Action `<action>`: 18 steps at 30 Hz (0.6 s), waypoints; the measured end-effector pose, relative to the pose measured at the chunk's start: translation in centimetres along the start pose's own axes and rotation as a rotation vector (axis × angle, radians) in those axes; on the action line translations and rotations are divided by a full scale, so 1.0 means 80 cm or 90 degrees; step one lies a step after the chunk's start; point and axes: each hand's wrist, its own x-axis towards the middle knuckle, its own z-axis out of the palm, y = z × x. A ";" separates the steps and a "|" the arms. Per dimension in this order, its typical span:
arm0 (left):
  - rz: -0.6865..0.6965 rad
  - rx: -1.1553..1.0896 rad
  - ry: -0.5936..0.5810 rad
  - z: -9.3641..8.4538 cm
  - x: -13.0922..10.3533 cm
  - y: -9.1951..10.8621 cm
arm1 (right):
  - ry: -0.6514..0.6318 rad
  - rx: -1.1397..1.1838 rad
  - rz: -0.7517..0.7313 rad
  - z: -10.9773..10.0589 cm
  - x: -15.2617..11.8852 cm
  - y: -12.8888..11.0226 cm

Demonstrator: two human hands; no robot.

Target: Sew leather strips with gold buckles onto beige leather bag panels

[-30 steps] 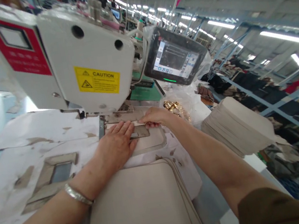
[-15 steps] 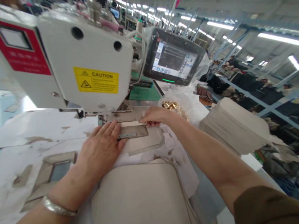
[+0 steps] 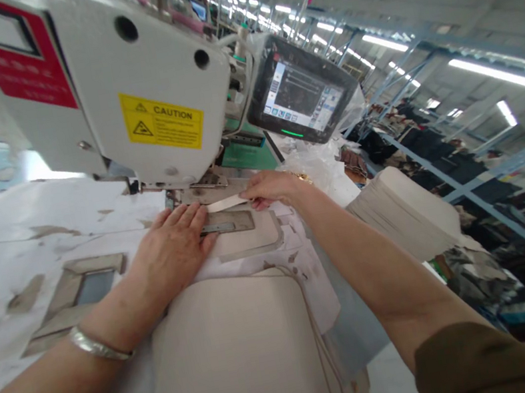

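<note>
right hand (image 3: 273,184): thumb and fingertips pinched together on the right end of a pale strip (image 3: 224,203). other fingers curled under, detail too small to read.

left hand (image 3: 168,250): palm down, flat, fingers straight and nearly side by side, thumb spread away from them. it grips nothing visible. fingertips sit at the strip's left end; can't tell if they press on it. thumb is at the left end of the metal plate (image 3: 242,220).

strip location: runs between the two hands, just behind the metal plate, in front of the machine head (image 3: 156,86). plate lies over a beige panel (image 3: 250,240) with a rounded corner showing.

nearby: stack of beige panels (image 3: 235,357) directly in front of the person, between the forearms. framed template (image 3: 71,305) on the left, beyond the left forearm. control screen (image 3: 300,95) behind the right hand, lit.
</note>
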 end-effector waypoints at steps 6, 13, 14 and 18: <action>0.002 -0.015 0.011 0.003 -0.001 -0.001 | -0.080 0.299 0.032 -0.005 -0.005 0.018; 0.018 -0.015 0.035 0.008 -0.001 -0.003 | -0.057 0.372 0.071 0.002 0.008 0.046; 0.017 -0.017 0.035 0.009 -0.001 -0.004 | -0.056 0.373 0.073 0.003 0.008 0.047; 0.010 -0.028 0.036 0.010 -0.001 -0.003 | -0.047 0.360 0.086 0.004 0.008 0.044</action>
